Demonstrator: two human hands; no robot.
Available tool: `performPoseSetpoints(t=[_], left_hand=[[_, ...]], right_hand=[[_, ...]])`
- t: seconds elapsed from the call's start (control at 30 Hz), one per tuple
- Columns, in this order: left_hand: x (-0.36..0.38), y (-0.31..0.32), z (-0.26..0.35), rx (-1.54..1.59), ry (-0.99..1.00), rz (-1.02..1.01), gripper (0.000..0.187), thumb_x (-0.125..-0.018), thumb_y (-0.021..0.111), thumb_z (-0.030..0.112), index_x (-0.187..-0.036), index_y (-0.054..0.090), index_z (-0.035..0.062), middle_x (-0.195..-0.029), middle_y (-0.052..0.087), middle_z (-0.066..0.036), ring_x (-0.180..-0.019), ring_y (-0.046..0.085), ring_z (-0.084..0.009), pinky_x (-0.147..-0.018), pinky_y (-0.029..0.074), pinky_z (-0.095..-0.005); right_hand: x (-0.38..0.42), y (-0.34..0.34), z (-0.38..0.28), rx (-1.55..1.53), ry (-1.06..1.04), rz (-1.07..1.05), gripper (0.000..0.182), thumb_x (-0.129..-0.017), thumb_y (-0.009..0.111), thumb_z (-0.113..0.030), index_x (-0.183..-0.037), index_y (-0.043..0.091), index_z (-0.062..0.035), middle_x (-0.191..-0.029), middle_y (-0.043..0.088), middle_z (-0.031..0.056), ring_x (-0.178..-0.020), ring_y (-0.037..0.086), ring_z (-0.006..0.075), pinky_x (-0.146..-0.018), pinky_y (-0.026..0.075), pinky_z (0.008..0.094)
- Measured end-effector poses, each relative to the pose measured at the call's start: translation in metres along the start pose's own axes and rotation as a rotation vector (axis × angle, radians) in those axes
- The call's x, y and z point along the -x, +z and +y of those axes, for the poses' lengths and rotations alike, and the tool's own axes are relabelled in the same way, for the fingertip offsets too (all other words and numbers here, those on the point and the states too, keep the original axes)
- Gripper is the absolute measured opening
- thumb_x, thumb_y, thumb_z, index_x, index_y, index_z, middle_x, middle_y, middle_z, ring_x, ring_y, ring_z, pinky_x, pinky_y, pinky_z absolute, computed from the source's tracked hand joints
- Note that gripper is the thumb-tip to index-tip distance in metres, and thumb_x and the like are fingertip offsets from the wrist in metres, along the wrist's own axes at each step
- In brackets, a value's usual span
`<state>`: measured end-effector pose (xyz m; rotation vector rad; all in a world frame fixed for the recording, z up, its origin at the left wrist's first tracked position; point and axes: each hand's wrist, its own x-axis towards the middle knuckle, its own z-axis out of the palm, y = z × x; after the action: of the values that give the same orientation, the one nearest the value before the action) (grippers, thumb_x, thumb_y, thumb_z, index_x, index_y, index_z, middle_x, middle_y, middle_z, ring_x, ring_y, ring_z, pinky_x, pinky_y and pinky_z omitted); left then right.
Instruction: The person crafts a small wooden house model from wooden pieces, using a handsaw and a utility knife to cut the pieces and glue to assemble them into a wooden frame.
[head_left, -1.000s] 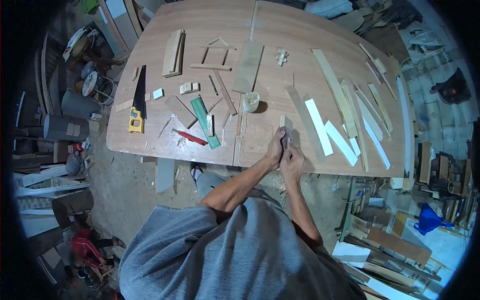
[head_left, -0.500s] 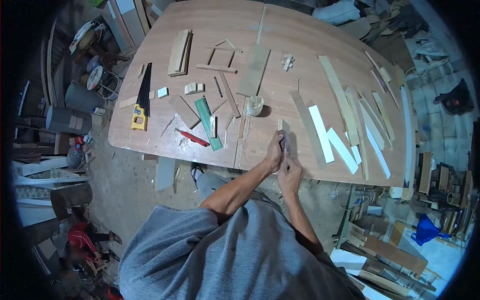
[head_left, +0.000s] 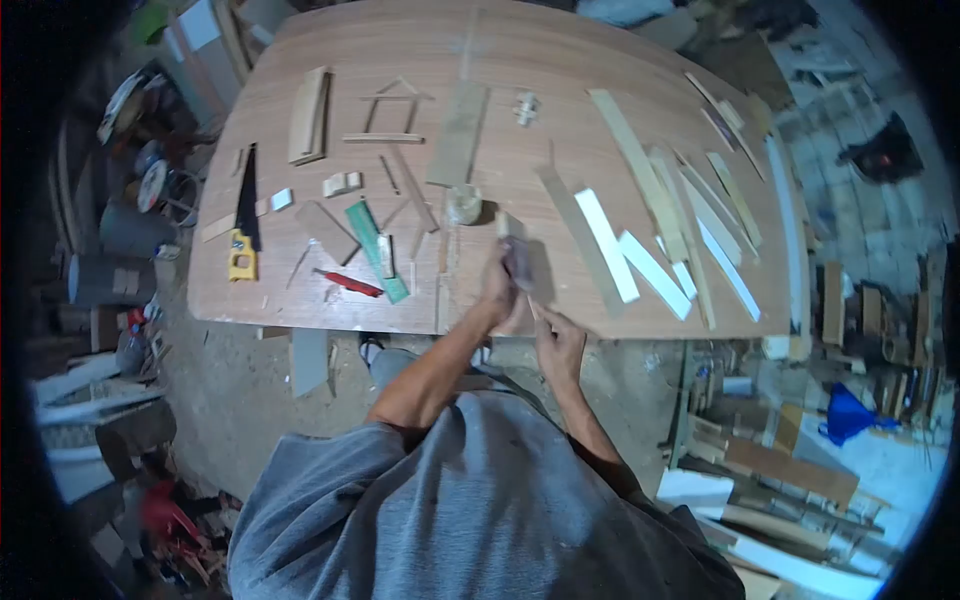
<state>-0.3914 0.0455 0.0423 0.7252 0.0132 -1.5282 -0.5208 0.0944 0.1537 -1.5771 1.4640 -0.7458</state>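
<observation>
My left hand [head_left: 497, 280] is wrapped round a small wooden piece [head_left: 514, 252], pale at its top end and darker along its side, above the table's front edge. Just right of it and lower, my right hand [head_left: 560, 348] has its fingers closed; a thin, blurred shape runs from them towards the lower end of the piece, and what they hold is unclear. A glue-like pale jar [head_left: 464, 204] stands beyond my left hand. To the left of the jar lie a green strip [head_left: 377, 247] and a red-handled knife [head_left: 350, 283].
A yellow-handled saw [head_left: 243, 257] lies at the table's left. Further back are stacked boards [head_left: 309, 115], a thin-stick frame [head_left: 390, 115] and a flat grey board [head_left: 459, 134]. Long strips [head_left: 640, 180] and white strips [head_left: 606, 244] cover part of the right side.
The camera view has shifted, so the table appears further left. My right hand has moved away from my left hand, down and to the right. The wooden piece stays in my left hand.
</observation>
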Motion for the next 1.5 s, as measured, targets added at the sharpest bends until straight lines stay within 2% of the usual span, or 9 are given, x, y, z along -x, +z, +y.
performPoseSetpoints(t=[0.07,0.2,0.7,0.9,1.03,1.13,1.37,1.43,1.5], left_hand=[[0.008,0.019,0.014,0.018,0.03,0.029,0.03,-0.096,0.043,0.03,-0.116,0.055,0.0118,-0.104,0.062,-0.003,-0.094,0.059,-0.0172,-0.084,0.048,-0.0345],[0.02,0.037,0.022,0.059,-0.037,-0.012,0.036,-0.095,0.043,0.031,-0.122,0.052,0.0096,-0.105,0.061,-0.007,-0.094,0.059,-0.0194,-0.084,0.049,-0.0344],[0.044,0.055,0.028,0.124,-0.098,-0.151,0.043,-0.093,0.046,0.035,-0.118,0.053,0.0003,-0.104,0.064,-0.014,-0.092,0.064,-0.0261,-0.082,0.053,-0.0403],[0.039,0.047,0.014,0.017,-0.034,-0.19,0.038,-0.094,0.046,0.03,-0.127,0.045,0.0106,-0.105,0.056,-0.007,-0.093,0.057,-0.02,-0.082,0.049,-0.0366],[-0.001,0.007,-0.007,-0.382,0.223,-0.047,0.05,-0.093,0.048,0.027,-0.137,0.039,0.0048,-0.11,0.052,-0.014,-0.101,0.049,-0.0274,-0.09,0.041,-0.0384],[-0.018,-0.019,-0.009,-1.596,0.579,0.181,0.062,-0.086,0.06,0.026,-0.139,0.037,0.0032,-0.113,0.048,-0.027,-0.103,0.047,-0.0413,-0.091,0.039,-0.0491],[-0.016,-0.051,-0.004,-2.032,0.564,-0.027,0.063,-0.083,0.067,0.022,-0.136,0.037,0.0045,-0.125,0.042,-0.024,-0.112,0.044,-0.0422,-0.089,0.038,-0.0566],[0.001,-0.038,0.005,-2.075,1.045,0.079,0.051,-0.082,0.068,0.021,-0.125,0.05,0.0019,-0.117,0.051,-0.023,-0.109,0.049,-0.038,-0.084,0.044,-0.0515],[0.003,-0.042,0.005,-1.748,0.845,-0.008,0.04,-0.084,0.069,0.021,-0.116,0.057,0.0014,-0.11,0.056,-0.019,-0.104,0.054,-0.0325,-0.081,0.046,-0.0475]], right_hand=[[0.002,-0.014,-0.006,-0.602,0.241,0.01,0.017,-0.09,0.05,0.0,-0.098,0.065,0.0035,-0.07,0.056,-0.0012,-0.053,0.044,0.0047,-0.046,0.03,0.022],[-0.005,-0.013,0.001,-0.892,0.316,-0.03,0.022,-0.089,0.051,0.0,-0.11,0.058,0.0004,-0.073,0.054,0.0013,-0.053,0.037,0.0035,-0.046,0.029,0.0176],[0.003,0.02,0.021,-0.156,-0.28,0.242,0.017,-0.085,0.062,0.004,-0.102,0.065,0.0045,-0.08,0.064,0.0017,-0.062,0.05,0.0021,-0.053,0.039,0.0188],[-0.006,0.019,0.011,-0.104,-0.275,0.241,0.019,-0.09,0.061,-0.004,-0.106,0.064,0.0048,-0.08,0.064,0.0054,-0.063,0.052,0.0048,-0.055,0.042,0.0204],[-0.002,0.003,0.014,-0.557,0.213,0.099,0.022,-0.092,0.06,-0.006,-0.111,0.061,0.0053,-0.084,0.066,0.0067,-0.063,0.053,0.007,-0.055,0.043,0.0219],[0.0,-0.001,0.026,-0.59,0.243,0.069,0.024,-0.093,0.059,-0.006,-0.114,0.059,0.0052,-0.087,0.066,0.007,-0.063,0.053,0.0084,-0.053,0.041,0.0218],[0.005,-0.006,0.017,-0.628,0.287,0.044,0.022,-0.095,0.058,-0.01,-0.113,0.061,0.0021,-0.089,0.066,0.005,-0.065,0.053,0.0068,-0.054,0.041,0.0197],[0.007,-0.002,0.017,-0.613,0.261,0.035,0.021,-0.095,0.058,-0.009,-0.112,0.061,0.0019,-0.088,0.066,0.0045,-0.065,0.053,0.0065,-0.054,0.041,0.0193],[0.006,0.002,0.017,-0.558,0.194,0.03,0.019,-0.094,0.059,-0.009,-0.111,0.061,0.0002,-0.088,0.066,0.0057,-0.065,0.052,0.0061,-0.053,0.039,0.0188]])
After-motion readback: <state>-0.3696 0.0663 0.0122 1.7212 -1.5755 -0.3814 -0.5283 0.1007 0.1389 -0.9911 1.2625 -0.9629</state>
